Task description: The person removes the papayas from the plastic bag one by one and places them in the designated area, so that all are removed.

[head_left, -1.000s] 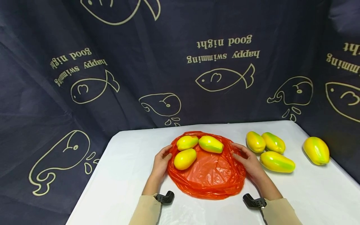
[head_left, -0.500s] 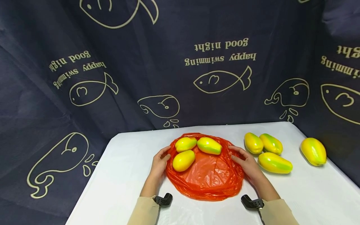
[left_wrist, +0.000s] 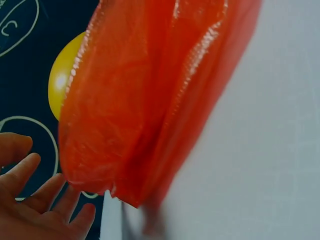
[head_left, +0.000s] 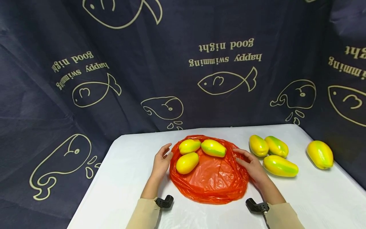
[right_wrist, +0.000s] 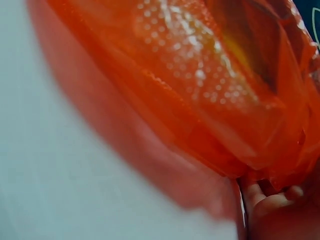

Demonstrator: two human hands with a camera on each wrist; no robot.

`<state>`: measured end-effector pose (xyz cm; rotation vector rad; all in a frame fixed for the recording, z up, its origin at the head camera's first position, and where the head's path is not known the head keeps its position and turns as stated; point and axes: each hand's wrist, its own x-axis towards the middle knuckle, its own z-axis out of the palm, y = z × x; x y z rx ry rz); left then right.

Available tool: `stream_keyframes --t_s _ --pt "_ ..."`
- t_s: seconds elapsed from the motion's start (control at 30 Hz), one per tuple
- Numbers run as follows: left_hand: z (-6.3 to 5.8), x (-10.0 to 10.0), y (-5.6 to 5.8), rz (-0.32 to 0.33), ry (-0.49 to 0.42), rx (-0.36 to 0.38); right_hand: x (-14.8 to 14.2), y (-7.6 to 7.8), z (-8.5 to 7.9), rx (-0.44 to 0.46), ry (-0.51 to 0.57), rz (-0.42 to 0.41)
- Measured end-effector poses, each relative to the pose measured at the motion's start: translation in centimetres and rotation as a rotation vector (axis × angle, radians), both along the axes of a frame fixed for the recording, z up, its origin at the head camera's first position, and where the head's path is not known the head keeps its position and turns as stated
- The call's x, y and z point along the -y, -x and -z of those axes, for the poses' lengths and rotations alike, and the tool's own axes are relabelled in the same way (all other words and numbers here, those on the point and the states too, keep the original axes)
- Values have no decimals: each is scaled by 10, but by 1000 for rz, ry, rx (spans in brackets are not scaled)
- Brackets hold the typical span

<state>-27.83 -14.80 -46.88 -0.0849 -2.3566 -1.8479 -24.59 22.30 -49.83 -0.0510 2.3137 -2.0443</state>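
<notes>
A red plastic bag [head_left: 213, 178] lies spread with its mouth open on the white table. Inside it, near the back left, rest three yellow-green papayas; the front one [head_left: 187, 163] is almost wholly yellow. My left hand [head_left: 161, 163] is just off the bag's left side, fingers spread and loosely bent, holding nothing. In the left wrist view its fingers [left_wrist: 47, 195] show beside the bag's edge. On the opposite side, my right hand [head_left: 253, 165] touches the bag's rim, thumb and fingers apart. The bag partly hides those fingers [right_wrist: 272, 200] in the right wrist view.
Three more papayas [head_left: 280, 166] lie grouped to the right of the right hand. Another papaya [head_left: 320, 155] sits farther right, near the table's [head_left: 114, 181] edge. A dark cloth [head_left: 160, 63] with fish drawings hangs behind the table.
My left hand has come away from the bag's left rim, moving slightly left and opening its fingers. The right hand, bag and papayas stay in place.
</notes>
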Motion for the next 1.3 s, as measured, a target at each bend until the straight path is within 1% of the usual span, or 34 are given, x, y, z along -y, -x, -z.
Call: stream_keyframes --t_s 0.1,0.23,0.33,0.47,0.6,0.73,1.03,1.13,1.3 --pt "-5 -4 -2 3 30 -48 0 -1 0 2 -2 3" --pt "-16 -10 -7 32 41 -103 0 -2 -1 2 -3 7" --pt "-21 -15 -10 57 33 -111 0 -2 -2 8 0 9" --pt "-25 -18 -12 107 7 -92 0 -1 -2 17 4 13" --pt "-26 -21 -13 162 -6 -87 0 -1 -1 20 6 14" --pt "-26 -23 -14 204 7 -94 -1 -2 -1 20 10 13" --pt "-19 -25 -16 263 59 -94 -2 -1 1 14 6 11" --pt "-16 -25 -16 276 73 -84 -2 0 2 13 8 13" --pt "-11 -24 -15 290 82 -93 0 0 1 16 9 14"
